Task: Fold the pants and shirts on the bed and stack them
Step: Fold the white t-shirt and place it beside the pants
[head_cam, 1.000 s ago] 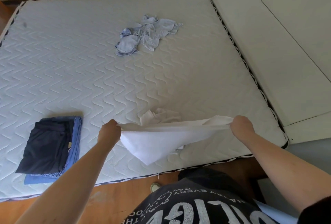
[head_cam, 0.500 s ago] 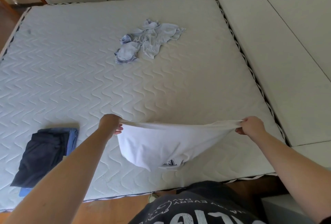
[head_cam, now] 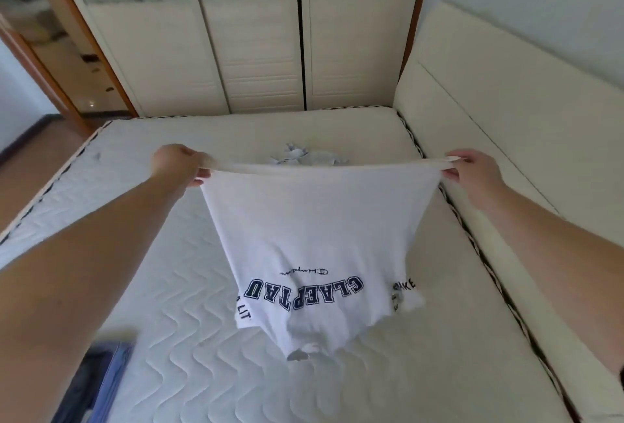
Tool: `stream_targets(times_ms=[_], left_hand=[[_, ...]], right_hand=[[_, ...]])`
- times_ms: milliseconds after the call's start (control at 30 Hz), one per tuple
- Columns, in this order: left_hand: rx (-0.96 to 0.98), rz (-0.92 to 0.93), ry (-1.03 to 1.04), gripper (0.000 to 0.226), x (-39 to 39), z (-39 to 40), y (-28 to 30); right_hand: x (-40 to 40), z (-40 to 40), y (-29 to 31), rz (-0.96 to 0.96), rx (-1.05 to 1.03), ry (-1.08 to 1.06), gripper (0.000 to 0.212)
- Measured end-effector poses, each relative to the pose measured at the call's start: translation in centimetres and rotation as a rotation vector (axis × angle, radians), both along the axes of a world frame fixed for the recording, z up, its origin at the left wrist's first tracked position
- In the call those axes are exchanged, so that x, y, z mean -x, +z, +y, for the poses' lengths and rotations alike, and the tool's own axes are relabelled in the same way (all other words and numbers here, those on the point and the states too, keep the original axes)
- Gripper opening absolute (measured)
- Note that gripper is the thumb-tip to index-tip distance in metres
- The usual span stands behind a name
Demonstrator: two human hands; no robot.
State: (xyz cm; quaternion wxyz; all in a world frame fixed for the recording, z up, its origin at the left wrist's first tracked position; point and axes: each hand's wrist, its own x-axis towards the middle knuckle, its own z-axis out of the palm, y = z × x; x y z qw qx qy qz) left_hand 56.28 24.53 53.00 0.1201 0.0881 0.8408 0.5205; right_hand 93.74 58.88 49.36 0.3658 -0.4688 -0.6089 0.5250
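While both arms reach out over the mattress:
Left hand: fingers curled, pinching one hem corner of the white T-shirt.
Right hand: pinching the other corner.
White T-shirt: hangs upside down, stretched between the hands above the bed.
Crumpled garment: behind the hem, farther back.
Folded dark stack: near left, blurred.

Both hands lifted white shirt off mattress; now hangs upside down, print showing.

hands: 2 | white shirt: 1 | crumpled garment: 1 | folded stack: 1 | bed: 1
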Motion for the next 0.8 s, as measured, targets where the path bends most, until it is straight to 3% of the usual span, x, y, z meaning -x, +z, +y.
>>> stream_targets(times_ms=[233,400,533,800], left_hand=[[-0.185,0.293,0.108,0.014,4.1,2.6,13.5],[-0.179,0.307,0.107,0.02,4.8,1.5,15.9],[-0.12,0.266,0.12,0.018,3.6,-0.9,9.5],[-0.051,-0.189,0.183,0.014,-3.7,-10.1,-17.4]], right_hand=[[0.9,4.1,14.3,0.3,-0.267,-0.045,0.027],[0.0,3.0,16.2,0.361,-0.298,-0.012,0.027],[-0.6,1.2,10.8,0.274,-0.191,-0.019,0.03],[-6.0,-6.2,-11.9,0.02,0.183,-0.109,0.036]])
